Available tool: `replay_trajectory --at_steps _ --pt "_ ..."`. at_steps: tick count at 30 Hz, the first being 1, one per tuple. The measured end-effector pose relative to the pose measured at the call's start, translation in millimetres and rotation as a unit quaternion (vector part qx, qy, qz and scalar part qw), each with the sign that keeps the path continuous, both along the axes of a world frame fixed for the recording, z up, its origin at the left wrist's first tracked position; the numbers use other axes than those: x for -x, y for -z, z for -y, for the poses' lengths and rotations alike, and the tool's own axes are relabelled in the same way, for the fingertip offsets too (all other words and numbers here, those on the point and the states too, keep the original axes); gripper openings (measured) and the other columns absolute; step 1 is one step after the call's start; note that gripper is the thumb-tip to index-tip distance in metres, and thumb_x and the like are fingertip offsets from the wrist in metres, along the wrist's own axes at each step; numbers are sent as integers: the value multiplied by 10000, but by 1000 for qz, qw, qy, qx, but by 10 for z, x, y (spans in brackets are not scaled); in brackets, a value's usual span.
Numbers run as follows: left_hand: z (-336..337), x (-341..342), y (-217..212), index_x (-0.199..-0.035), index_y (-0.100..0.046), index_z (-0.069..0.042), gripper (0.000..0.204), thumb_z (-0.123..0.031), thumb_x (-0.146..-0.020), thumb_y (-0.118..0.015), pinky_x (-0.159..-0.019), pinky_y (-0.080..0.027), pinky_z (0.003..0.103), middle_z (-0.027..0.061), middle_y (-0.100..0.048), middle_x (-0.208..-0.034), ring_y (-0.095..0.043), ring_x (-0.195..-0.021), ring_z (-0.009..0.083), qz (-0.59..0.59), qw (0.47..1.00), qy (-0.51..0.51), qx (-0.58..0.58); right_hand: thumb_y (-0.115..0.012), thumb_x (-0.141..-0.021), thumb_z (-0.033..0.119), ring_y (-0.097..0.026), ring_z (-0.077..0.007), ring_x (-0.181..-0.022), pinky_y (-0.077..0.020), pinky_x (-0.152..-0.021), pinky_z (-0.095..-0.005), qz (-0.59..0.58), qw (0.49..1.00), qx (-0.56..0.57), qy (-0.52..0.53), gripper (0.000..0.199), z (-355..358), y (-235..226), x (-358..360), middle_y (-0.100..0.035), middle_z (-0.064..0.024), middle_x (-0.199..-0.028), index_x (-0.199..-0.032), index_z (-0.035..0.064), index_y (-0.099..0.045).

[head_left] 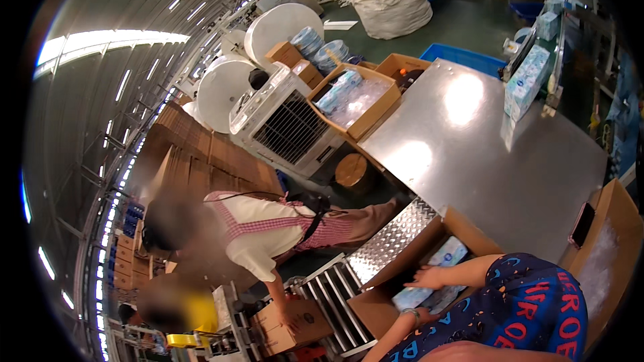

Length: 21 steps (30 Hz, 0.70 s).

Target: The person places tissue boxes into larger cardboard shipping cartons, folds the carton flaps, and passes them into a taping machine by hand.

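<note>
An open cardboard box [367, 310] at the lower right holds light-blue and white printed packs [448, 253]. My right hand [429, 277] reaches into the box from the right, fingers spread, resting on or just above the packs. Below it, my left hand [425, 316], with a band on the wrist, is at the near side of the same packs. Its fingers are mostly hidden, so I cannot make out their grip.
A shiny metal table [463, 154] adjoins the box. A long blue pack [526, 84] lies at its far end. On its right edge, a phone [581, 226] sits beside another open carton [607, 255]. A co-worker [268, 228] touches a closed carton [295, 325] beside a roller conveyor [335, 305].
</note>
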<state>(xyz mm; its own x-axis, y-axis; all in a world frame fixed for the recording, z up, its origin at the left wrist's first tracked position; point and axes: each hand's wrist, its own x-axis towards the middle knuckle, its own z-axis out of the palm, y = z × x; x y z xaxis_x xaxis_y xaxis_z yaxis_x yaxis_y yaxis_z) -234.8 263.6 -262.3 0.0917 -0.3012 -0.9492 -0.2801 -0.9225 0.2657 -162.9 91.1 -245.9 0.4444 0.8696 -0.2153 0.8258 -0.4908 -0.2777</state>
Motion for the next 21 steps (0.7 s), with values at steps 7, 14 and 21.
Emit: replay_trajectory --at_steps 7,14,21 --pt "-240 -36 -371 -1402 -492 48 866 -643 -883 -550 -1062 -433 414 285 -561 -1374 -547 -1281 404 50 993 -50 98 -573 -893 395 -683 -318 -1009 -506 -870 -529 -317 930 186 5 463 -12 947 -559 -716 -185 -1109 -1194 67 -700" --pt "-135 -371 -406 -1378 -519 12 784 -613 -908 -577 -1005 -482 428 277 -650 -1228 -627 -1165 404 59 973 -182 129 -697 -760 111 -647 -382 -1022 -515 -881 -459 40 885 -248 392 306 2331 -1764 -1555 -687 -201 -1054 -1059 46 -686" --pt "656 -951 -1127 -1214 -645 -23 377 -261 -923 -671 -855 -541 417 188 -710 -1074 -688 -984 344 297 872 -207 330 -658 -874 241 -274 -304 -1483 -292 -1142 -565 285 737 237 565 662 4801 -2016 -1962 -270 -130 -1617 -1490 216 -417"
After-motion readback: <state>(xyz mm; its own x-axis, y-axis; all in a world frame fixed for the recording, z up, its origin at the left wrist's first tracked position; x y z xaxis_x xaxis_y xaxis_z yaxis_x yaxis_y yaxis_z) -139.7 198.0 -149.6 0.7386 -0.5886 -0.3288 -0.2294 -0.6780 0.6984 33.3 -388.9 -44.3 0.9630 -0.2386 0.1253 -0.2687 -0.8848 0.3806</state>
